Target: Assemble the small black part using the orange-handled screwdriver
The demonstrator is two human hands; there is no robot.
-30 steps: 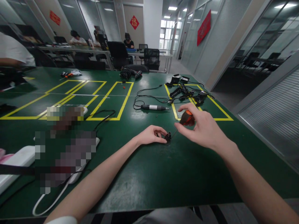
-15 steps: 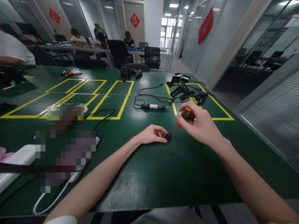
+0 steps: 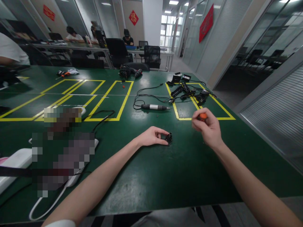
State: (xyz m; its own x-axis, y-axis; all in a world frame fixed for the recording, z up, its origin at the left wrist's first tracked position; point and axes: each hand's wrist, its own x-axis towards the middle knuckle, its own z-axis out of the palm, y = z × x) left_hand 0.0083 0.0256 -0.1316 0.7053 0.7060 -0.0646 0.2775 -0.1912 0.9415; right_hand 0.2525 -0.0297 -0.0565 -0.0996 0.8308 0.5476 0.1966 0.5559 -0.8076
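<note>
Green table (image 3: 139, 176) forms the main work surface, smooth and mildly glossy, with a thin pale seam running across its far half. Yellow tape (image 3: 125, 100) marks out rectangular zones on the left, centre and right. Small black part (image 3: 169, 138) stands on the bare area forward of the near edge; the left hand (image 3: 151, 136) pinches it between thumb and fingers. To its right, the right hand (image 3: 210, 129) is curled round an orange-ended tool (image 3: 203, 116), raised and apart from the part; its fingertips are blurred. Beyond the left hand lies a pen-shaped power tool (image 3: 153, 107) with a looped black cable (image 3: 146, 94). Black components (image 3: 187, 90) are heaped over the right-hand taped zone. A coiled cable (image 3: 125, 72) and a drill-like tool (image 3: 138, 73) sit near the far edge. Items at left are obscured by pixelation, beside a white casing (image 3: 17, 167). Behind, mesh-backed chair (image 3: 152, 56) faces a second table, where people sit. Glass partitions line the right side; red diamond sign (image 3: 133, 17) hangs on the rear wall.
</note>
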